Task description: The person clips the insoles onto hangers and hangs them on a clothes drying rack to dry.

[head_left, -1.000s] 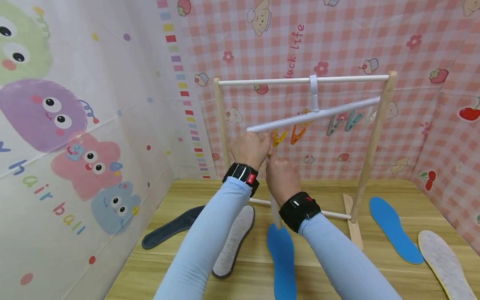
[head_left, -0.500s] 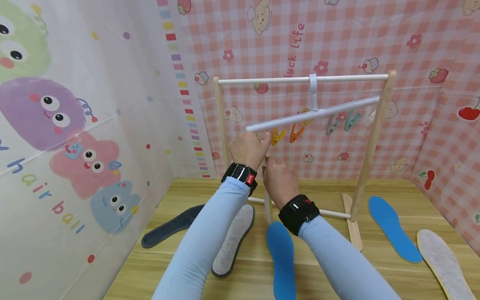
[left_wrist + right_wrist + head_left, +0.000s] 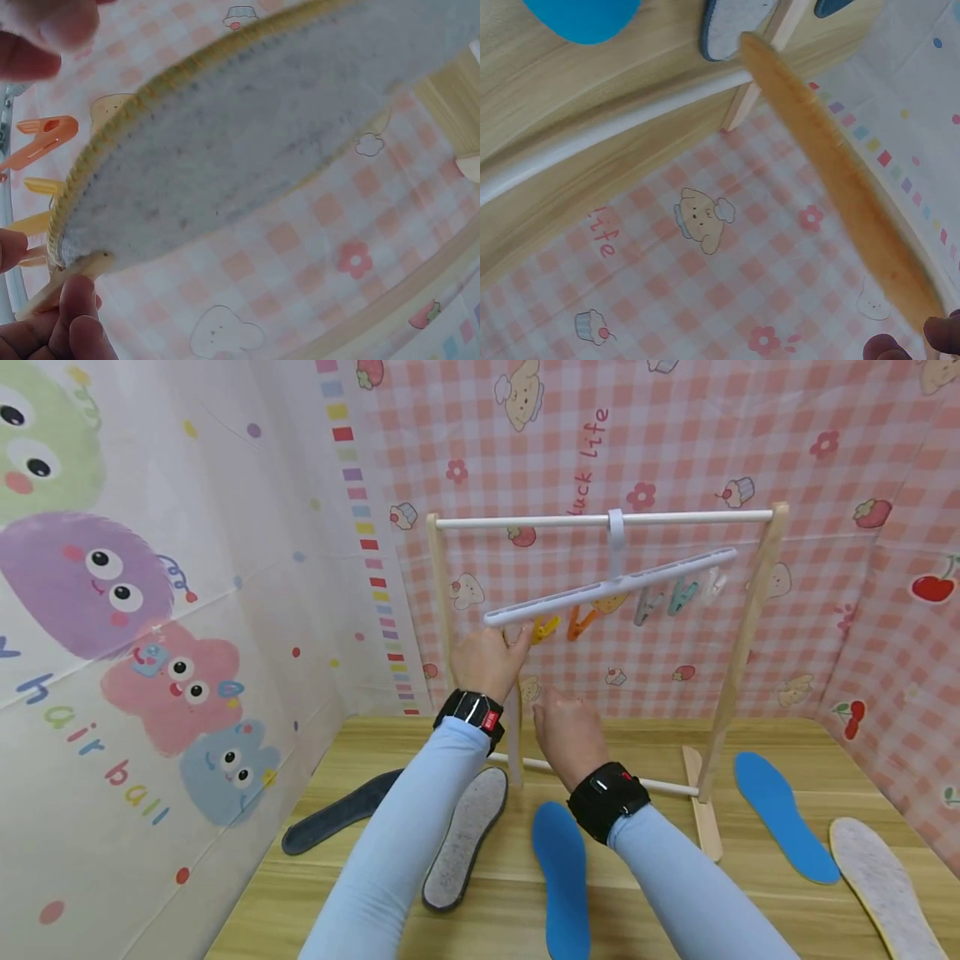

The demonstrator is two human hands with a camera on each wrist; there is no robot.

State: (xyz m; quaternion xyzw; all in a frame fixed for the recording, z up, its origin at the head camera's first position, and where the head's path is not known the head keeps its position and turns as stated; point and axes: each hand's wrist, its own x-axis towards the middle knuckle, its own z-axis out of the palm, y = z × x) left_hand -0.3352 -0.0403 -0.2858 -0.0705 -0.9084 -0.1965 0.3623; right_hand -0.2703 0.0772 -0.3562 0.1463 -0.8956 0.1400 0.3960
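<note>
A white hanger [image 3: 607, 589] with coloured clips hangs tilted from the rod [image 3: 525, 521] of a small wooden rack. My left hand [image 3: 487, 656] is up at the hanger's low left end. In the left wrist view its fingers pinch a cream clip [image 3: 71, 274] that bites the end of a grey insole with a yellow rim [image 3: 255, 142]. The insole [image 3: 514, 739] hangs straight down beside my left wrist and shows edge-on in the right wrist view [image 3: 832, 172]. My right hand [image 3: 562, 722] hovers just right of it, fingers relaxed, holding nothing.
Orange [image 3: 577, 622] and yellow [image 3: 543, 628] clips hang next to my left hand. On the wooden table [image 3: 660, 893] lie a dark insole [image 3: 337, 814], a grey one [image 3: 465, 835], two blue ones [image 3: 562, 877] [image 3: 783, 818] and a yellow-rimmed one [image 3: 881, 885]. The rack's right post [image 3: 738, 652] stands near.
My right hand has let go of the insole and dropped down to the right. The insole now hangs from the clip, and the hanger has swung a little to the left.
</note>
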